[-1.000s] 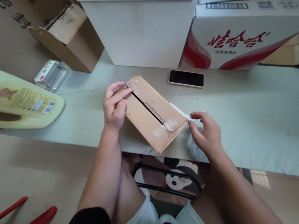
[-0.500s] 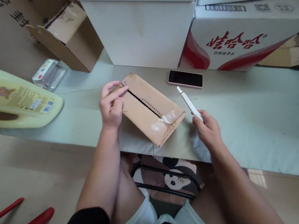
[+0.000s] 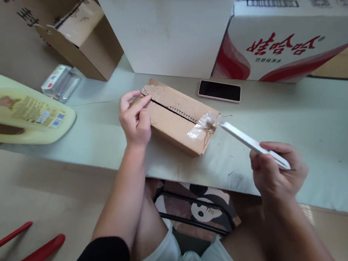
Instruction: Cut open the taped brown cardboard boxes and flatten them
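A small brown cardboard box (image 3: 174, 128) rests on the pale green tabletop, its top seam slightly parted. Clear tape (image 3: 199, 129) covers the seam's right end. My left hand (image 3: 135, 120) grips the box's left end, fingertips pressed on the top by the seam. In my right hand (image 3: 276, 169) is a slim white utility knife (image 3: 249, 142), closed between thumb and fingers. Its tip points left, at the taped right end of the box; whether it touches the tape I cannot tell.
A phone (image 3: 219, 91) lies behind the box, before large white cartons (image 3: 170, 36). To the left are a yellow bottle (image 3: 40, 111), a clear plastic pack (image 3: 61, 82) and an open brown carton (image 3: 100, 45). The table's front edge runs just above my legs.
My right hand has moved right and turned the knife flatter, with its tip now by the box's right end. The box has swung slightly, its right end farther from me.
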`<state>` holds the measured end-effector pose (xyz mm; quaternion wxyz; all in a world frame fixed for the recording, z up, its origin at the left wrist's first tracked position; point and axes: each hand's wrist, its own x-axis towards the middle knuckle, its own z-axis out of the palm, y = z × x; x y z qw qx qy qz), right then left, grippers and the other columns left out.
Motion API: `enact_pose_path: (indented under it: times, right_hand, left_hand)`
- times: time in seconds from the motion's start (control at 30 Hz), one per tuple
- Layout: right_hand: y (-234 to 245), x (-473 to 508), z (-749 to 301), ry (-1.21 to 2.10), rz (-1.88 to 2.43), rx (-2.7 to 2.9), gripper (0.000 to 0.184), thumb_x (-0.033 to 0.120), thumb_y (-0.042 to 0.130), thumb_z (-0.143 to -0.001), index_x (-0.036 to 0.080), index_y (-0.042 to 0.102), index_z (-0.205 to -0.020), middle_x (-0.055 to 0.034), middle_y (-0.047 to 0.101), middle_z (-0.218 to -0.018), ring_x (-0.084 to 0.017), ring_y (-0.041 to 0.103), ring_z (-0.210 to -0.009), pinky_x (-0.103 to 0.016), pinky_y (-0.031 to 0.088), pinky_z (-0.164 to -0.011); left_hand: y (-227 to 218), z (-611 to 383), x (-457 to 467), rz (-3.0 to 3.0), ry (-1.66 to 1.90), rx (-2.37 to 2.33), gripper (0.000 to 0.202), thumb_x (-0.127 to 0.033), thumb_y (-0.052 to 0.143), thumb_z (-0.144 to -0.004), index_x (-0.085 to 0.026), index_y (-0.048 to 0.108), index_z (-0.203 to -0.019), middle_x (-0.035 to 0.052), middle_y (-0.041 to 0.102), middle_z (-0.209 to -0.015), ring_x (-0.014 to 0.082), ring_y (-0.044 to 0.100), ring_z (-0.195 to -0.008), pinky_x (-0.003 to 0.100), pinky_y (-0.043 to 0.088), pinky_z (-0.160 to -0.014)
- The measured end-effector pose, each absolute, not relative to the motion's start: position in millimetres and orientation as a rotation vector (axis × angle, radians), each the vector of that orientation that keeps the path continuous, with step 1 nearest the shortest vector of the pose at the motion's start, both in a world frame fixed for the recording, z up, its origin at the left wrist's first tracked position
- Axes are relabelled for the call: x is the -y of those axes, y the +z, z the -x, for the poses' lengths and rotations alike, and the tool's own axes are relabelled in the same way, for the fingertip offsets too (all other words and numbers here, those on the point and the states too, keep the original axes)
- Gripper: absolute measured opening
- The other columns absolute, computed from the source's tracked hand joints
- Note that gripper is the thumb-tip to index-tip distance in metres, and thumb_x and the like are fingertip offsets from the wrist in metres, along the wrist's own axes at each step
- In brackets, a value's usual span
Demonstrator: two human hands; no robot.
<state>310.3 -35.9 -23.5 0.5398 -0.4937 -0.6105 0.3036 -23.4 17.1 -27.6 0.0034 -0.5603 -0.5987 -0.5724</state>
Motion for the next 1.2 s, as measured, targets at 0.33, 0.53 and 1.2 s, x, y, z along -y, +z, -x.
enact_pose_path:
  times: [0.33, 0.53, 1.2]
  right_hand:
    - [-5.2, 36.9, -303.9, 0.378, 1.202, 1.322, 0.028, 0.046, 0.072, -0.089, 0.023, 0.073, -0.073, 0.0024, 0.061, -0.053, -0.013, 0.051, -0.043, -0.029, 0.036, -0.042]
    - [16.6, 44.5, -296.9, 0.209, 1.269, 1.489, 0.021, 0.036, 0.068, -0.091, 0.026, 0.076, -0.074, 0.0007, 0.068, -0.060, -0.013, 0.056, -0.048, -0.029, 0.036, -0.042]
    - [35.9, 47.0, -308.2, 0.228, 1.127, 1.738, 0.015, 0.024, 0.068, -0.091, 0.024, 0.073, -0.077, 0.0038, 0.067, -0.060, -0.009, 0.053, -0.043, -0.027, 0.036, -0.040]
  left_hand:
    - [-29.8, 3.5, -17.6, 1.826, -1.787, 1.933, 0.039, -0.020, 0.050, -0.083, -0.021, 0.080, -0.108, 0.0091, 0.061, -0.126, 0.0257, 0.063, -0.117, 0.045, 0.052, -0.108]
    - [-28.7, -2.6, -14.6, 1.850, -1.760, 1.917, 0.038, -0.021, 0.051, -0.084, -0.021, 0.080, -0.107, 0.0087, 0.062, -0.125, 0.0261, 0.063, -0.118, 0.046, 0.049, -0.111]
    - [-30.8, -1.0, -16.9, 1.867, -1.729, 1.797, 0.042, -0.018, 0.046, -0.081, -0.017, 0.080, -0.106, 0.0110, 0.062, -0.124, 0.0260, 0.061, -0.121, 0.045, 0.047, -0.113]
